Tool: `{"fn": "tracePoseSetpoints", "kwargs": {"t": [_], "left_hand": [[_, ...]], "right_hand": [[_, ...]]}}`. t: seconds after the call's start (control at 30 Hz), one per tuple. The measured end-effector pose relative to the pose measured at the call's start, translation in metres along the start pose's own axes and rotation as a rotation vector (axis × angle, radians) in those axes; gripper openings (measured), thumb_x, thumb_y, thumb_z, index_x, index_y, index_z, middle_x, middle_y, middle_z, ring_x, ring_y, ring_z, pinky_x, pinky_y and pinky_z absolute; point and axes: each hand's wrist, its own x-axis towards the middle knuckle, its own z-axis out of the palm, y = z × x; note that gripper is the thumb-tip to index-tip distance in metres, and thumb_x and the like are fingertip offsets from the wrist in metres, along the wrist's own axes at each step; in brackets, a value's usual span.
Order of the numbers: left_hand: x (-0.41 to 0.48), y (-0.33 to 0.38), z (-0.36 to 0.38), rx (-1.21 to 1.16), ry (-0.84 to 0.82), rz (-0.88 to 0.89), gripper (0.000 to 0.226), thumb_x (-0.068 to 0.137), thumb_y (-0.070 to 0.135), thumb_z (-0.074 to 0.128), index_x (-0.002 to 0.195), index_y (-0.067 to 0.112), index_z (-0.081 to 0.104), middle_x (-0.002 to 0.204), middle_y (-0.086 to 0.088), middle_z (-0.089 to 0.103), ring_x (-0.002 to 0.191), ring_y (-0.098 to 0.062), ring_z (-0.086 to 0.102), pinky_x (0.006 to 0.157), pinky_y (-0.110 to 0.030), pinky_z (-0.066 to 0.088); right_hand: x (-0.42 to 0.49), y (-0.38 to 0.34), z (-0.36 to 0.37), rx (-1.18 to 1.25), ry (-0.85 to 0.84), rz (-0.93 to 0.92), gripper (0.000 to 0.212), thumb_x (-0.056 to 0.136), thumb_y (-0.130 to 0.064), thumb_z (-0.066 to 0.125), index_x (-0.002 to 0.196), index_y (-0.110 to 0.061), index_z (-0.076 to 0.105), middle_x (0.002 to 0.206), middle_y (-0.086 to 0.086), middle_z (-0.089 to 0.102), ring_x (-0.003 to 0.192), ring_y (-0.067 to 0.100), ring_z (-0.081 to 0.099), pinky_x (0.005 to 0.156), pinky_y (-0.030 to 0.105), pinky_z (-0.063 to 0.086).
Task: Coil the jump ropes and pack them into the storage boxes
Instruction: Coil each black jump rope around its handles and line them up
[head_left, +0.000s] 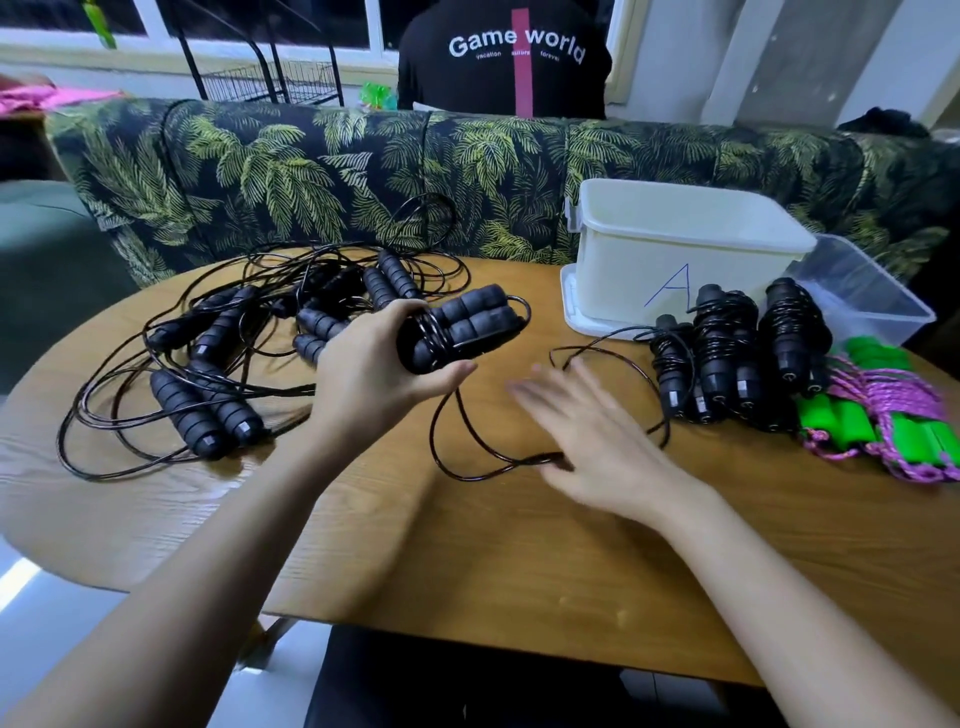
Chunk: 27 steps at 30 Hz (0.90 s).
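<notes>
Above the bench (467, 571), left hand (374, 364), grip closed on the paired handles (462, 325), axis slanting up-right; slack cord (540, 458) trails rightward under the nearer right hand (597, 436), grip wide, empty.

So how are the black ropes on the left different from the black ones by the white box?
The left ropes lie loose and tangled, cords sprawling over the table; the wound ropes by the white box are wrapped tight round their handles. The left ropes spread wide; the wound ropes sit packed side by side. Both are black, handles too.
</notes>
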Motion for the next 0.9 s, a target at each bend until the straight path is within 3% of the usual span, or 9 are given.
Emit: {"fn": "tracePoseSetpoints", "kwargs": {"t": [0.1, 0.17, 0.23, 0.33, 0.53, 0.6, 0.67, 0.77, 0.9], "left_hand": [[0.002, 0.007, -0.001, 0.007, 0.019, 0.044, 0.083, 0.058, 0.078, 0.051, 0.118, 0.022, 0.064, 0.098, 0.0, 0.069, 0.095, -0.021, 0.063, 0.071, -0.026, 0.035], [0.002, 0.003, -0.004, 0.032, 0.001, 0.11, 0.08, 0.061, 0.076, 0.055, 0.117, 0.02, 0.064, 0.097, 0.001, 0.069, 0.093, -0.023, 0.063, 0.071, -0.027, 0.039], [0.0, -0.005, -0.005, 0.082, -0.031, 0.2, 0.079, 0.063, 0.074, 0.058, 0.118, 0.017, 0.064, 0.1, -0.001, 0.07, 0.091, -0.025, 0.063, 0.075, -0.032, 0.045], [-0.006, -0.017, -0.007, 0.098, -0.018, 0.244, 0.077, 0.065, 0.07, 0.061, 0.118, 0.015, 0.063, 0.102, -0.003, 0.071, 0.09, -0.026, 0.062, 0.076, -0.037, 0.048], [-0.006, -0.023, -0.008, 0.026, 0.015, 0.193, 0.077, 0.066, 0.068, 0.063, 0.119, 0.013, 0.063, 0.106, -0.003, 0.07, 0.094, -0.025, 0.061, 0.08, -0.039, 0.048], [-0.006, -0.018, -0.005, 0.021, 0.013, 0.173, 0.077, 0.065, 0.069, 0.062, 0.119, 0.014, 0.063, 0.106, -0.002, 0.07, 0.094, -0.024, 0.06, 0.08, -0.037, 0.047], [-0.005, -0.013, -0.004, 0.039, 0.006, 0.179, 0.076, 0.065, 0.071, 0.061, 0.119, 0.016, 0.062, 0.106, 0.0, 0.07, 0.094, -0.023, 0.058, 0.079, -0.036, 0.045], [0.002, -0.005, -0.002, 0.057, 0.012, 0.228, 0.075, 0.066, 0.07, 0.062, 0.118, 0.016, 0.063, 0.105, 0.0, 0.07, 0.092, -0.024, 0.058, 0.078, -0.036, 0.044], [0.011, 0.014, 0.002, 0.008, 0.042, 0.262, 0.076, 0.066, 0.07, 0.063, 0.118, 0.014, 0.064, 0.105, 0.001, 0.069, 0.093, -0.022, 0.057, 0.08, -0.036, 0.044]], "right_hand": [[0.012, -0.014, 0.006, -0.04, -0.117, -0.125, 0.053, 0.094, -0.055, 0.045, 0.128, -0.016, 0.055, 0.114, 0.004, 0.07, 0.118, 0.019, 0.06, 0.119, 0.033, 0.025], [0.007, -0.009, 0.013, -0.082, 0.01, -0.17, 0.045, 0.093, -0.055, 0.036, 0.089, -0.017, 0.059, 0.071, -0.001, 0.066, 0.075, 0.02, 0.067, 0.076, 0.032, 0.052], [-0.004, 0.006, 0.018, -0.083, 0.115, -0.134, 0.042, 0.094, -0.051, 0.037, 0.077, -0.017, 0.056, 0.059, -0.005, 0.056, 0.06, 0.017, 0.057, 0.047, 0.028, 0.046], [-0.019, 0.026, 0.021, -0.13, 0.138, -0.059, 0.048, 0.097, -0.052, 0.03, 0.078, -0.019, 0.06, 0.063, -0.01, 0.057, 0.062, 0.012, 0.049, 0.04, 0.025, 0.035], [-0.02, 0.035, 0.024, -0.172, 0.122, -0.003, 0.024, 0.092, -0.04, 0.055, 0.082, -0.018, 0.059, 0.075, -0.008, 0.056, 0.073, 0.016, 0.049, 0.052, 0.028, 0.042], [-0.017, 0.03, 0.023, -0.129, -0.042, 0.032, 0.035, 0.094, -0.048, 0.051, 0.114, -0.022, 0.062, 0.104, -0.009, 0.061, 0.099, 0.015, 0.05, 0.081, 0.031, 0.048], [-0.016, 0.022, 0.015, -0.027, -0.143, 0.056, 0.061, 0.09, -0.062, 0.048, 0.142, -0.029, 0.046, 0.132, -0.011, 0.051, 0.124, 0.011, 0.038, 0.109, 0.028, 0.031], [-0.009, 0.004, -0.002, 0.05, -0.126, 0.034, 0.082, 0.085, -0.075, 0.046, 0.153, -0.034, 0.029, 0.147, -0.014, 0.039, 0.139, 0.006, 0.02, 0.109, 0.018, 0.009], [0.019, -0.023, -0.001, 0.567, -0.038, 0.209, 0.059, 0.097, -0.054, 0.047, 0.148, -0.029, 0.034, 0.143, -0.008, 0.043, 0.131, 0.007, 0.041, 0.107, 0.03, 0.036]]}}
